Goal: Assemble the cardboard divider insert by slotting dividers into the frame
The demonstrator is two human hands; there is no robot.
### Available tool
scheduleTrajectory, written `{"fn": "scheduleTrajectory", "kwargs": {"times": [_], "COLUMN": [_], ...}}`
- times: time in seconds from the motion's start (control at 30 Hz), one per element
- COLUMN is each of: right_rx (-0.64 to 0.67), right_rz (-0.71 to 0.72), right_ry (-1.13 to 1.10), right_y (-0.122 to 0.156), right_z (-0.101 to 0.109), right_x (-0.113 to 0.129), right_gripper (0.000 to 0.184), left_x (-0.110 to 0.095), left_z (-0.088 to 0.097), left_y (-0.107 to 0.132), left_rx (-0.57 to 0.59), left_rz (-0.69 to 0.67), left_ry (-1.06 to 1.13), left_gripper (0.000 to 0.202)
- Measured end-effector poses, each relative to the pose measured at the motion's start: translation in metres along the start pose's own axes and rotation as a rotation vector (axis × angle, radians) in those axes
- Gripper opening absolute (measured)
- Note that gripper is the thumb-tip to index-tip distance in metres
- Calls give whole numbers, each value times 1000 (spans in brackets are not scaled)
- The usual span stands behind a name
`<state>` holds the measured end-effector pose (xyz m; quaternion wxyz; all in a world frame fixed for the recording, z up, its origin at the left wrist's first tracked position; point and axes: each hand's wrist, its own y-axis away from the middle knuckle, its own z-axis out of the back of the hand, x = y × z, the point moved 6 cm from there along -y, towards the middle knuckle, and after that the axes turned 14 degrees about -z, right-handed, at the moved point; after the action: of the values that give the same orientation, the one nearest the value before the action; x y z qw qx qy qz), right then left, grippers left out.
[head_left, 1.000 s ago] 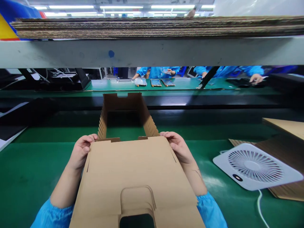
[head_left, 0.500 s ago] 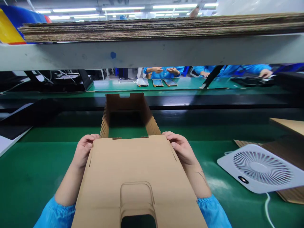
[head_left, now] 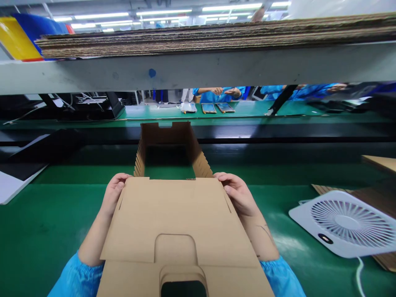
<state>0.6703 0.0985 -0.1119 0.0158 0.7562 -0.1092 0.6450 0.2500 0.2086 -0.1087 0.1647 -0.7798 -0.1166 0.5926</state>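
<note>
While pinched at both far corners, a flat brown cardboard panel (head_left: 173,210) at near centre, over the green worktop (head_left: 62,222); contact between the two hidden. Left grip (head_left: 114,193) nearly closed, thumb and fingers together on the far left corner of the panel; fingertips partly hidden by the edge. Right grip (head_left: 236,194) likewise closed on the far right corner, thumb toward the viewer, fingers curled at the edge. Beside each pinched corner, a narrow slit; nearer the viewer, a rounded cut outline (head_left: 175,248) and then a dark cutout (head_left: 183,289) at the lower border. Just beyond the panel, a cardboard frame (head_left: 166,133) with upright walls, notched side edges and green surface visible inside; any join to the panel impossible to tell.

Right, well apart from the right grip: white fan (head_left: 346,222) with round slatted grille, overlapping brown cardboard pieces (head_left: 379,200). Far left: black-and-white flat item (head_left: 14,187). Above, across the full width: pale grey shelf (head_left: 198,70) bearing stacked corrugated sheets (head_left: 192,40). Background: far worktop (head_left: 139,112) with three flat rectangular modules (head_left: 208,108) in a row, near the hands (head_left: 216,90) of a blue-sleeved co-worker.
</note>
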Motion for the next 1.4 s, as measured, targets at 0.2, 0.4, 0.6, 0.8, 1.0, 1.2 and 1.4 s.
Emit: {"fn": "scheduleTrajectory", "kwargs": {"times": [0.2, 0.4, 0.6, 0.8, 1.0, 1.2, 1.4], "right_rx": [2, 8, 10, 4, 18, 13, 7], "right_rz": [-9, -2, -6, -19, -8, 17, 15], "right_ry": [7, -9, -39, -21, -14, -11, 10], "right_y": [-1, -1, 0, 1, 1, 0, -1], "right_z": [0, -3, -3, -3, -5, -5, -3], "right_x": [-2, 0, -1, -1, 2, 3, 1], "right_gripper": [37, 35, 36, 38, 34, 33, 36], "left_x": [-8, -3, -18, -6, -3, -7, -2], "left_z": [-2, -3, -15, -8, -3, -7, -7], "left_y": [5, 1, 14, 3, -2, -2, -4], "left_rx": [6, -51, -14, -18, 1, 20, 28], "left_rz": [6, 11, 140, 50, -114, -167, -148], "left_ry": [-6, 79, 23, 60, 78, 91, 93], "left_gripper": [49, 53, 38, 54, 43, 45, 50]}}
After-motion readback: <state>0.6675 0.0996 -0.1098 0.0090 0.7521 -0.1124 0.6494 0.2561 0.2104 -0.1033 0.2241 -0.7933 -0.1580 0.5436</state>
